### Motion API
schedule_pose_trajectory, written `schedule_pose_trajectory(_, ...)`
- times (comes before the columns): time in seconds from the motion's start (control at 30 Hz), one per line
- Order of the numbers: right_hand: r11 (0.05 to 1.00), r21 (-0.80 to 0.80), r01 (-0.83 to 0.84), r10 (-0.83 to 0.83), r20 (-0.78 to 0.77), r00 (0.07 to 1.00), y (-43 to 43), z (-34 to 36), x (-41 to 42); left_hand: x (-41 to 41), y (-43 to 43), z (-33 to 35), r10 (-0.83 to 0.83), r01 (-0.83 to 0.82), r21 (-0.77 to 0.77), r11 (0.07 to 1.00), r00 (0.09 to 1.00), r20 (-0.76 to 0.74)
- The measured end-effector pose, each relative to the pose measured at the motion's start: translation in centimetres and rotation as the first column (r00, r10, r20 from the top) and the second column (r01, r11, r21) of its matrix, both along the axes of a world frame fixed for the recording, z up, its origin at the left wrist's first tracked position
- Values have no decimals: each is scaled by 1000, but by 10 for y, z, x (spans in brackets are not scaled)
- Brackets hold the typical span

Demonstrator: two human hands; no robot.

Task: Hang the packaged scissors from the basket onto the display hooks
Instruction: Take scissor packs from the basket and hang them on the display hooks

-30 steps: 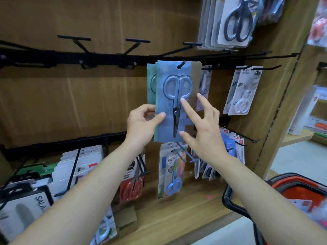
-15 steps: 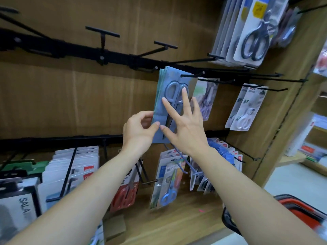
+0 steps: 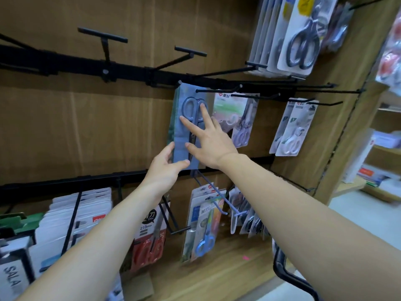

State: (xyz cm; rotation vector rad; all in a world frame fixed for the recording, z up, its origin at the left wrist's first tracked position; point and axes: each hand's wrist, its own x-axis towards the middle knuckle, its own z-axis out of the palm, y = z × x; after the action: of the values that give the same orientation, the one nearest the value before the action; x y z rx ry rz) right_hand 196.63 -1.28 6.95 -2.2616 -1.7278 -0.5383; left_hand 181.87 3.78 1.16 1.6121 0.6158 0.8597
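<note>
We have the blue scissors pack (image 3: 184, 135) hanging on its display hook (image 3: 217, 90), far back near the wooden panel (image 3: 108, 127) — this one looks nearly done. Our right hand (image 3: 213, 144) lies flat on its face, fingers (image 3: 204, 112) spread; our left hand (image 3: 166, 169) pinches its lower edge. Only the basket (image 3: 279, 264) rim shows — what is left inside, we cannot tell.

A brown wood-grain back panel (image 3: 76, 131) fills the view above a wooden shelf board (image 3: 234, 272); to the right, pale floor (image 3: 358, 224) and further wooden shelving (image 3: 388, 149).
</note>
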Motion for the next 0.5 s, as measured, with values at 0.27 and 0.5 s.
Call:
schedule_pose_trajectory(0.27, 942, 262, -211, 274, -236, 932, -111, -32, 31, -2, -51, 8, 264, -183, 516, 837, 960, -89)
schedule_pose_trajectory(0.5, 961, 264, 87, 76, -551, 831, -273, -54, 74, 38, -148, -4, -230, 301, 627, 719, 954, -194)
